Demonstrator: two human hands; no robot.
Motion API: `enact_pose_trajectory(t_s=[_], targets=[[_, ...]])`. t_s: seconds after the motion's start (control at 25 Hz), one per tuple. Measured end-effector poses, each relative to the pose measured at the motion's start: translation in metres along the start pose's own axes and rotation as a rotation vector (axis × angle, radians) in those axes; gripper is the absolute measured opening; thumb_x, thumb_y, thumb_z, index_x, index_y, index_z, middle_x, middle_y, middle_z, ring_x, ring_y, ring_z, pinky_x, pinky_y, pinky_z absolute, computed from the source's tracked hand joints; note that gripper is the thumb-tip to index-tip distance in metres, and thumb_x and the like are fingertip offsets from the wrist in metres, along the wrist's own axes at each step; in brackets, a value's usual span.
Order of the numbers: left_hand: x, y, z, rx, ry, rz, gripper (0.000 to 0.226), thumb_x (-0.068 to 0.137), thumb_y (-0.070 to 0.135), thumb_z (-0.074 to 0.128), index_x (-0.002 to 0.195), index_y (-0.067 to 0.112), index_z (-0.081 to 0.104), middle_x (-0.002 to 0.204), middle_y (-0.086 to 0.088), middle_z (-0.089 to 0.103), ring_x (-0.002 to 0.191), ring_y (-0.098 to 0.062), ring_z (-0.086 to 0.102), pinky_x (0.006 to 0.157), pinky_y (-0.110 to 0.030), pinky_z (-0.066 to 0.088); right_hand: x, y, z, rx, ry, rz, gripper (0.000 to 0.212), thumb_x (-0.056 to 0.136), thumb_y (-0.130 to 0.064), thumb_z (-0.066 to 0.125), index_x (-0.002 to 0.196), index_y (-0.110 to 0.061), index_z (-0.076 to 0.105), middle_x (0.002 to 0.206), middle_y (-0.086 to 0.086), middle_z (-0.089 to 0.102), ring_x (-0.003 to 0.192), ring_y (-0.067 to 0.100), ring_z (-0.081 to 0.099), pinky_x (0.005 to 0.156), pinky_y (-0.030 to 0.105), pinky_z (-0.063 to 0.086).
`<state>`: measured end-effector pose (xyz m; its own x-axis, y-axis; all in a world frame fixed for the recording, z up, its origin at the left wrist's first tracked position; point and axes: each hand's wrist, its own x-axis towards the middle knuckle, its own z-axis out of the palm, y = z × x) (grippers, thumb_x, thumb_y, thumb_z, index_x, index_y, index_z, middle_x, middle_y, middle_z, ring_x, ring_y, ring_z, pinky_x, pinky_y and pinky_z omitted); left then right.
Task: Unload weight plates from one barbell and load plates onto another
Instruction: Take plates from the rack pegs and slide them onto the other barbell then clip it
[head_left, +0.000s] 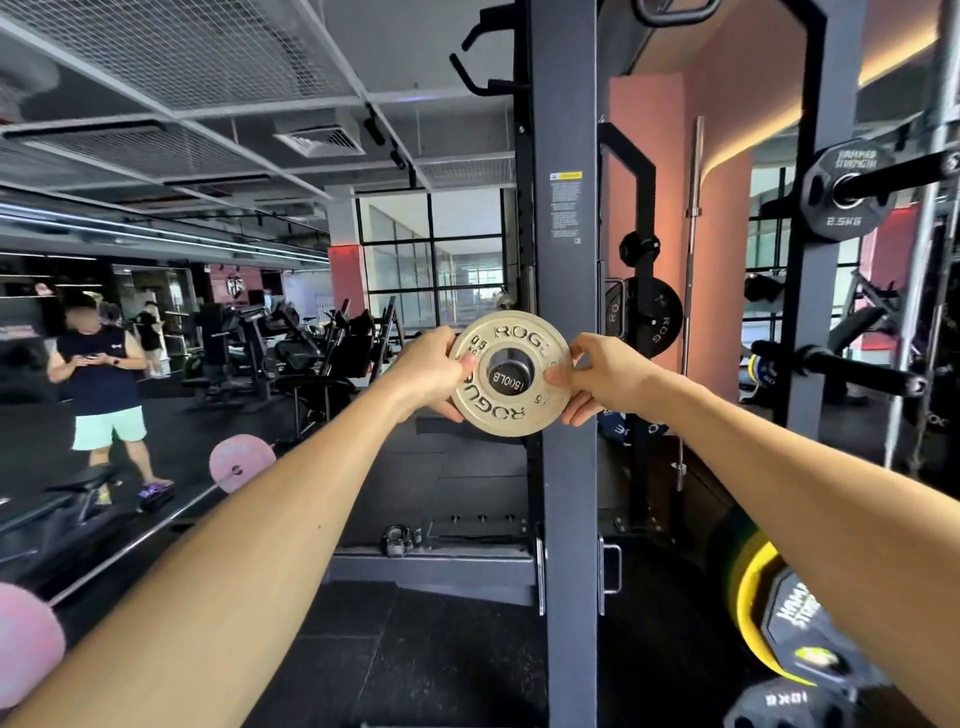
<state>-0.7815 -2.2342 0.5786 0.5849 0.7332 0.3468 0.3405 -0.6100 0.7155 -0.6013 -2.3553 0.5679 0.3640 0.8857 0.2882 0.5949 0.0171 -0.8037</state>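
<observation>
- The small plate (510, 373) sits between the two hands, held up face-on in front of the dark rack upright (566, 260), its centre hole lined up with a black peg end (508, 375) marked "1500LB" that shows through the hole.
- The left hand (428, 371) grips the plate's left rim: its thumb lies across the front face near the hole, and its fingers curl round behind the edge.
- The right hand (597, 376) grips the right rim the same way, thumb on the front face, fingers wrapped behind and showing below the lower edge.
- The plate is a pale, cream-coloured metal disc, scuffed, with raised "ROGUE" lettering at top and bottom and small "0.5" markings at the sides.
- Both forearms are bare and reach forward and upward from the lower corners, converging on the plate.
- To the right, a black 2.5KG plate (844, 189) hangs on a high peg, and yellow-rimmed plates (763, 613) stand low near the right arm.
- To the left, a barbell with pink plates (241, 462) lies low, and a person in a dark top and pale shorts (101, 384) stands beyond it.
</observation>
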Motion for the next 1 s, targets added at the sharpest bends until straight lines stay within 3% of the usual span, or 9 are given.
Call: enact_pose_trajectory(t_s=[0.24,0.48,0.64,0.84,1.0], targets=[[0.009,-0.011,0.004,0.017,-0.004,0.061,0.012,0.099,0.015,0.053,0.110,0.015,0.051,0.105,-0.005,0.064,0.076,-0.020,0.071,0.055,-0.036,0.061,0.004,0.012,0.007,-0.014,0.005,-0.026,0.031,0.093,-0.016,0.061,0.114,0.000,0.045,0.091,0.029,0.069,0.063,0.030,0.069,0.063,0.040,0.062],[0.014,-0.027,0.017,0.078,0.156,0.209,0.008,0.096,0.017,0.056,0.101,0.020,0.050,0.100,0.000,0.064,0.087,-0.024,0.067,0.071,-0.047,0.060,0.013,0.026,0.016,-0.100,0.124,-0.105,0.020,0.094,-0.017,0.061,0.102,-0.005,0.046,0.078,0.017,0.070,0.063,0.029,0.070,0.063,0.040,0.061],[0.042,-0.030,0.020,0.067,0.111,0.155,0.011,0.098,0.015,0.053,0.108,0.019,0.051,0.107,-0.003,0.062,0.089,-0.022,0.067,0.058,-0.034,0.061,0.039,0.033,0.012,-0.103,0.104,-0.067,0.017,0.094,-0.018,0.060,0.101,-0.009,0.047,0.078,0.013,0.070,0.061,0.025,0.069,0.065,0.039,0.061],[0.097,-0.049,0.034,0.125,0.143,0.141,0.010,0.095,0.022,0.057,0.103,0.024,0.052,0.101,-0.002,0.064,0.090,-0.027,0.065,0.075,-0.049,0.059,0.092,0.053,0.005,-0.149,0.088,-0.047,0.016,0.093,-0.022,0.062,0.094,-0.014,0.048,0.078,0.012,0.071,0.064,0.025,0.072,0.067,0.039,0.061],[0.148,-0.064,0.046,0.129,0.159,0.152,0.011,0.093,0.020,0.058,0.103,0.021,0.053,0.100,-0.003,0.065,0.095,-0.028,0.062,0.081,-0.046,0.056,0.142,0.077,0.001,-0.145,0.087,-0.053,0.018,0.094,-0.021,0.061,0.099,-0.009,0.049,0.078,0.014,0.072,0.063,0.026,0.072,0.065,0.039,0.061]])
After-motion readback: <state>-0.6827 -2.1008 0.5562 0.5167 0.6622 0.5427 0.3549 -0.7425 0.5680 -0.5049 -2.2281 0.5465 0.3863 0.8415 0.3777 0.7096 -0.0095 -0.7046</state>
